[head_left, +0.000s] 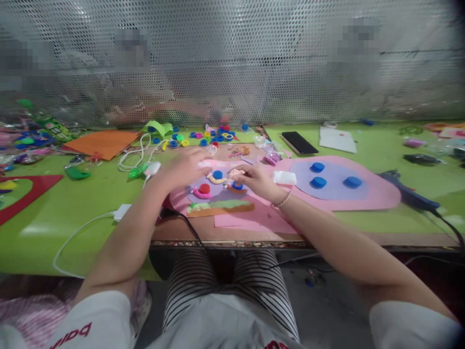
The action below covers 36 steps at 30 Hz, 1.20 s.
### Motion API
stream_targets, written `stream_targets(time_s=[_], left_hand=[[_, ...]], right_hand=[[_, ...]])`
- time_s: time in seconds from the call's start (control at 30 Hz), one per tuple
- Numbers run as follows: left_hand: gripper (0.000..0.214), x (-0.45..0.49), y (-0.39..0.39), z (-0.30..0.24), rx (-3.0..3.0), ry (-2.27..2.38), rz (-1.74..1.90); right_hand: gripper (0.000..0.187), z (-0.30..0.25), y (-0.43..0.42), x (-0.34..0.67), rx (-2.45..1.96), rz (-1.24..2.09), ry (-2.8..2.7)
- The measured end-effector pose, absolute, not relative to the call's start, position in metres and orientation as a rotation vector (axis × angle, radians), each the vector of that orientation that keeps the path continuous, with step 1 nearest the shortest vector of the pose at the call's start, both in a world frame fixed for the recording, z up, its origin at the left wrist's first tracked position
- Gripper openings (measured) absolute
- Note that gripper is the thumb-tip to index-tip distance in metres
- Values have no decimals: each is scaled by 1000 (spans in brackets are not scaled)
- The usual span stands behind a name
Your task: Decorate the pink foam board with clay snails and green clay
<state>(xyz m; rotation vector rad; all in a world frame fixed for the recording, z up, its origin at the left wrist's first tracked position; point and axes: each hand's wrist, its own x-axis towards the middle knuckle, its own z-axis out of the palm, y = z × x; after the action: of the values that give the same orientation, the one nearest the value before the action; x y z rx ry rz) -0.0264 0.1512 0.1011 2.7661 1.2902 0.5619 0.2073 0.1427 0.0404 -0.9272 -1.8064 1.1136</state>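
My left hand rests over the far left edge of a pink felt piece with a lilac patch, its fingers smeared by motion. My right hand pinches a small blue cap with an orange snail shape on that patch. Beside it lie a blue cap on a yellow snail and a red cap on a pink snail. A green and brown felt strip lies along the piece's near edge.
A larger pink felt shape with three blue caps lies to the right, a dark blue glue gun beyond it. A phone, white paper, loose coloured caps, orange sheet and white cables sit on the green table.
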Motion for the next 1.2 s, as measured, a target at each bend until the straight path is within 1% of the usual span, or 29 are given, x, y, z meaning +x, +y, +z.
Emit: stream_targets(time_s=[0.1, 0.17, 0.3, 0.4, 0.6, 0.67, 0.77, 0.87, 1.0, 1.03, 1.13, 1.2], left_hand=[[41, -14, 138, 98, 2680, 1220, 440], [39, -4, 132, 92, 2654, 1168, 367], [39, 12, 127, 77, 2598, 1148, 381], [38, 16, 129, 70, 2449, 1159, 458], [35, 11, 135, 71, 2114, 1012, 406], [30, 9, 137, 72, 2015, 1032, 425], [24, 10, 139, 72, 1864, 1063, 435], [22, 15, 138, 70, 1788, 1027, 464], [13, 23, 137, 63, 1684, 963, 583], [10, 25, 138, 61, 1634, 936, 619], [9, 26, 139, 58, 1519, 792, 663], [12, 25, 138, 58, 1603, 755, 640]], right_hand=[[27, 38, 135, 199, -903, 1164, -1841], [24, 36, 132, 197, -883, 1119, -1867], [23, 33, 131, 200, -895, 1027, -1918], [30, 32, 131, 201, -930, 1034, -1915], [48, 39, 132, 201, -963, 1169, -1798], [52, 44, 136, 207, -1005, 1082, -1754], [55, 49, 144, 222, -1071, 868, -1669], [53, 49, 147, 232, -1068, 730, -1656], [40, 44, 141, 227, -908, 615, -1893], [40, 42, 140, 224, -861, 572, -1956], [48, 37, 137, 214, -806, 516, -2087], [48, 33, 137, 210, -816, 550, -2126]])
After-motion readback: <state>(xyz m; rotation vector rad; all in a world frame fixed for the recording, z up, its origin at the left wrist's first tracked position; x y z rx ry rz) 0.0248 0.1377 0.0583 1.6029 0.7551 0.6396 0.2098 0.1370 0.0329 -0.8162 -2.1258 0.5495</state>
